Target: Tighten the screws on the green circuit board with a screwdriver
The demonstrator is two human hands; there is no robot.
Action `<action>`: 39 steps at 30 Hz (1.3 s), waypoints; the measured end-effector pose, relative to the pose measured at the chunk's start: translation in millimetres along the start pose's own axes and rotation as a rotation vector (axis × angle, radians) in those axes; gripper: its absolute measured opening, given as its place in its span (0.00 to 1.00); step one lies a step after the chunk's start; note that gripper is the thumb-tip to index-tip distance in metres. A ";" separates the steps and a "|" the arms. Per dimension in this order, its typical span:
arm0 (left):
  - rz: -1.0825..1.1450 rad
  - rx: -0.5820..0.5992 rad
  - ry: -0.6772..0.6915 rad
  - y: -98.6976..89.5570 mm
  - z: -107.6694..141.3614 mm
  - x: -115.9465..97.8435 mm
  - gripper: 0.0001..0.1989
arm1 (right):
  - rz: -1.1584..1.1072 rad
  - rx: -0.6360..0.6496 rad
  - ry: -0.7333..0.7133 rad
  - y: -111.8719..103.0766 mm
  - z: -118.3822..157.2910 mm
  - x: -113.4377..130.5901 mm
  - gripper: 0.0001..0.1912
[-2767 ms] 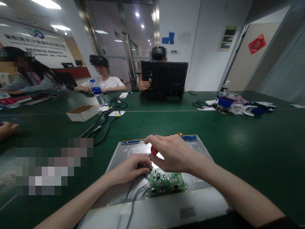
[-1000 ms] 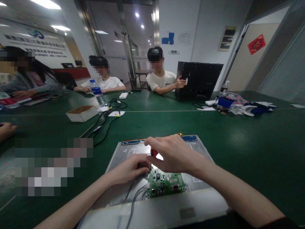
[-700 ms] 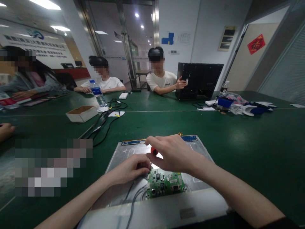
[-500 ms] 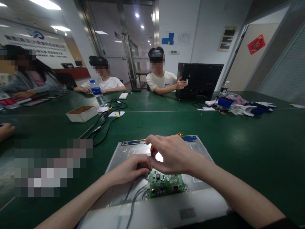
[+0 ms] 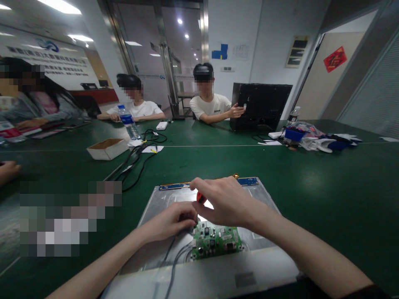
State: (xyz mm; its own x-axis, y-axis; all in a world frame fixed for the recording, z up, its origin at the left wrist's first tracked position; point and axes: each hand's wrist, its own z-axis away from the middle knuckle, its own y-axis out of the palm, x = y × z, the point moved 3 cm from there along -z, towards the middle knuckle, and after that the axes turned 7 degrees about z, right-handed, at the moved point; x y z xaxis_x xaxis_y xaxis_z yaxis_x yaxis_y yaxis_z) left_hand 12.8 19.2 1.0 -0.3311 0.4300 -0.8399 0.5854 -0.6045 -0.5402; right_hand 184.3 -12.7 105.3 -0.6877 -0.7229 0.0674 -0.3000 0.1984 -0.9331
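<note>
My right hand [image 5: 226, 199] is closed around the red and black handle of what looks like a screwdriver [image 5: 201, 198]; its shaft and tip are hidden. Close beside it, my left hand [image 5: 179, 218] is pinched at the upper left corner of a green circuit board [image 5: 216, 240]. What its fingertips hold, if anything, is hidden. The board lies on a flat silvery metal panel [image 5: 264, 199], the back of a display. Along the panel's far edge runs a narrow blue circuit strip [image 5: 249, 181]. Grey cables [image 5: 174, 265] run from the board's left side towards me.
On the green table [image 5: 327, 187] stand an open cardboard box [image 5: 107, 149], a water bottle [image 5: 128, 122] and black cables [image 5: 134, 155]. A black monitor [image 5: 262, 106] is held by a person opposite. Gloves and bags [image 5: 318, 139] lie far right. Another person's hand [image 5: 9, 169] shows at left.
My right hand has turned slightly around the red handle, which shows a little less. My left hand stays in place. The circuit board and panel have not moved.
</note>
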 end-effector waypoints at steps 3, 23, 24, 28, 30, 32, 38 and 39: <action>0.001 0.006 -0.004 0.3 -0.1 -0.8 0.02 | 0.009 -0.005 -0.001 0.6 0.2 -0.5 0.09; 0.010 0.039 0.008 0.5 -0.6 4.0 0.02 | -0.020 -0.016 -0.007 2.4 -0.1 -2.2 0.10; 0.013 0.036 0.003 0.4 -0.7 3.9 0.02 | -0.017 -0.015 -0.005 2.5 -0.2 -2.2 0.10; 0.014 0.034 -0.023 0.2 -0.9 1.7 0.03 | 0.000 -0.017 -0.001 2.3 -0.3 -2.2 0.09; 0.009 0.038 -0.028 0.1 -0.7 -0.1 0.03 | 0.008 -0.020 0.005 2.2 -0.3 -2.3 0.09; -0.005 0.036 -0.032 -0.1 -0.5 -1.7 0.04 | 0.016 -0.019 0.017 2.4 -0.1 -2.7 0.09; -0.011 0.020 -0.024 -0.3 -0.5 -3.3 0.03 | 0.008 -0.031 0.023 2.6 -0.1 -3.6 0.10; -0.009 0.021 -0.023 -0.2 -0.6 -2.9 0.03 | 0.001 -0.035 0.021 2.6 -0.3 -3.6 0.10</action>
State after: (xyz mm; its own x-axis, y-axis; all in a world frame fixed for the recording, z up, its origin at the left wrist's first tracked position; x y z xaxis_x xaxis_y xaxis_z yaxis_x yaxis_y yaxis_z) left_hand 14.1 18.5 3.6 -0.3533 0.4206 -0.8356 0.5665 -0.6147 -0.5489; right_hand 185.8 -9.4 102.8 -0.7018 -0.7085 0.0743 -0.3222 0.2227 -0.9201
